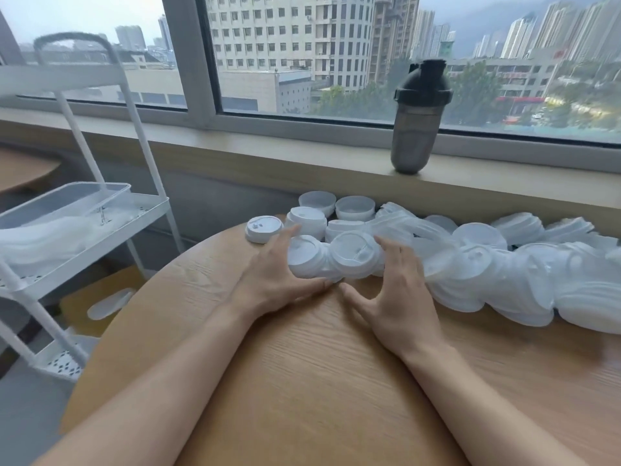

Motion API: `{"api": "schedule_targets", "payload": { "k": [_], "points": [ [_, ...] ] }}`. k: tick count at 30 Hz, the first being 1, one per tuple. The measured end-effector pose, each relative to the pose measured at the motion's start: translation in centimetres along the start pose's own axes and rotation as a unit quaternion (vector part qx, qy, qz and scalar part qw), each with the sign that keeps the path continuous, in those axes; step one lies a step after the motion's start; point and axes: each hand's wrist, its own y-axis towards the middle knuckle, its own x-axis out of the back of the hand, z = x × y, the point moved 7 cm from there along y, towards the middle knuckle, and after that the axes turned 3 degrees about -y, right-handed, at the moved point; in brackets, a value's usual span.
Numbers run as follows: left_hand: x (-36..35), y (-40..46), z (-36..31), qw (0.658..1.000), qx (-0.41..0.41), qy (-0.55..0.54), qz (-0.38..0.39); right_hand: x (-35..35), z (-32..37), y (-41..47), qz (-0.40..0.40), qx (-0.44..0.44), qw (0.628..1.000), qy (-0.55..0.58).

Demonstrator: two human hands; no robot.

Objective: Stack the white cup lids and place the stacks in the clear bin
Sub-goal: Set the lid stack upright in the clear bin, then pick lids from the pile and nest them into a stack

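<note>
Many white cup lids (504, 274) lie in a long loose heap across the far side of the round wooden table (302, 364). Two short stacks of lids (336, 260) lie side by side at the heap's left end. My left hand (272, 277) touches their left side with straight fingers, thumb along the front. On their right side rests my right hand (400, 297), fingers spread and thumb pointing at the left thumb. One single lid (263, 228) sits apart to the left. The clear bin (67, 203) stands on a shelf of the white cart (141, 216), left of the table.
A dark shaker bottle (420, 119) stands on the window sill behind the heap. Two upturned white lids (355, 206) sit at the table's far edge. Beneath the cart side, a white lid (111, 302) lies on a low wooden stool.
</note>
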Motion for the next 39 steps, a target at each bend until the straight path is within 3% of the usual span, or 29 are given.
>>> {"api": "schedule_targets", "payload": {
  "k": [9, 18, 39],
  "points": [
    [-0.5, 0.9, -0.3, 0.999, -0.046, -0.003, 0.01, -1.0, -0.8, 1.8, -0.019, -0.01, 1.0, -0.01],
    [-1.4, -3.8, -3.1, 0.998, -0.06, -0.011, 0.023, 2.6, -1.5, -4.3, -0.012, -0.012, 0.999, 0.048],
    [-13.2, -20.6, -19.1, 0.982, -0.126, -0.025, 0.14, 25.2, -12.0, -27.7, -0.051, -0.147, 0.988, 0.016]
  ]
}}
